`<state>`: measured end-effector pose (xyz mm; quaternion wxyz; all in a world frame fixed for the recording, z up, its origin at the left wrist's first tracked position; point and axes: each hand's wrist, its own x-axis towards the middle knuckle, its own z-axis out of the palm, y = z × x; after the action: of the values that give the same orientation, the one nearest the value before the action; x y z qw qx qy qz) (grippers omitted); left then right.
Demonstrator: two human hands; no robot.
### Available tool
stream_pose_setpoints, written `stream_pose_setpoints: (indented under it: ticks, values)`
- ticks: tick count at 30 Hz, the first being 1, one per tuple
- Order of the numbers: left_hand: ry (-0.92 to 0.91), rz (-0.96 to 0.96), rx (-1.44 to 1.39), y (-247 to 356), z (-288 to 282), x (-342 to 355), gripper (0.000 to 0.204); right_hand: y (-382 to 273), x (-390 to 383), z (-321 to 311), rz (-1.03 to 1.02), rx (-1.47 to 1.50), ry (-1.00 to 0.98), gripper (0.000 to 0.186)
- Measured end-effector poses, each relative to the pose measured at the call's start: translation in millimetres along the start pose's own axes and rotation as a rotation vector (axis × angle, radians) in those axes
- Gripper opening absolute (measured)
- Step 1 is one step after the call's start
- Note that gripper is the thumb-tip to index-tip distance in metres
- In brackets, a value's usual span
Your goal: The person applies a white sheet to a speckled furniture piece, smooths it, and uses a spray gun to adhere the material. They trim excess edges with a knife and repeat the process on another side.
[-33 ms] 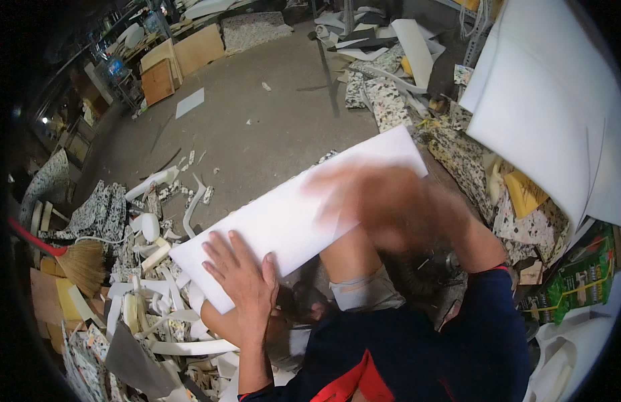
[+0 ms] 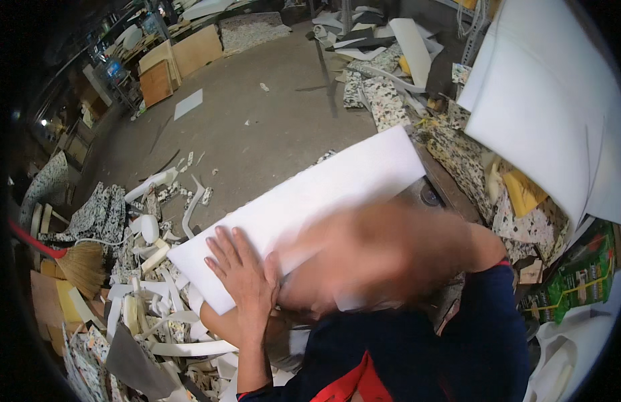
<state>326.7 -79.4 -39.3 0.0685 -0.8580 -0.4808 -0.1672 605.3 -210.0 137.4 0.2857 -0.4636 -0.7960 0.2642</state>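
Note:
A long white foam board point(image 2: 337, 174) lies diagonally across the middle of my view, over my lap. My left hand point(image 2: 241, 271) rests open on its lower left end, fingers spread. My right hand point(image 2: 367, 251) is a wide smear of motion at the board's lower edge, right of my left hand; its fingers and whatever it may hold cannot be made out. A small round dark metal object point(image 2: 429, 195) shows just below the board's right end, partly hidden.
Foam offcuts point(image 2: 126, 295) pile at the left beside a red-handled straw broom point(image 2: 79, 268). Speckled foam scraps point(image 2: 384, 100) and large white sheets point(image 2: 538, 100) crowd the right. Plywood panels point(image 2: 193, 53) lean at the back of the concrete floor point(image 2: 243, 134).
My right hand has swept down and leftward, toward my left hand, and is more smeared. My left hand and the board stay almost where they were.

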Motion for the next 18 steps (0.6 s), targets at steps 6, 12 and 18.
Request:
stream_pose_setpoints:
  ticks: [6, 12, 18]
  values:
    - [0.008, 0.062, -0.025, 1, -3, 2, 0.082, -89, 22, 73, -0.486, 0.206, -0.084, 0.042]
    - [0.025, -0.048, -0.082, -10, -5, 2, 0.088, -81, 37, 46, -0.731, 0.139, -0.006, 0.048]
    - [0.031, -0.055, -0.028, -3, 3, 5, 0.095, -79, 53, 42, -0.721, 0.296, -0.348, 0.053]
